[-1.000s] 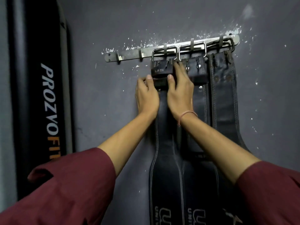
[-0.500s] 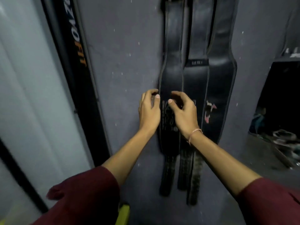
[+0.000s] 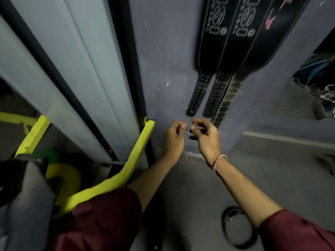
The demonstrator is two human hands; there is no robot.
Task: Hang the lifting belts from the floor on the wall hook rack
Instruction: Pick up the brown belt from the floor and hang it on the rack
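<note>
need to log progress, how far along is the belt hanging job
Done: three belts hang side by side on the wall. In hand: nothing; the left hand and right hand hover empty, loosely curled, below the belt tips. Left: a dark coil on the floor, possibly another belt, not yet picked up.

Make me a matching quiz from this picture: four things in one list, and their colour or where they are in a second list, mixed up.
Things:
1. hanging belts
2. black loop
3. bent metal frame
4. wrist thread

Place or colour:
A. pink
B. lying on the floor
C. yellow
D. against the wall

Pairs: 1-D, 2-B, 3-C, 4-A
</note>
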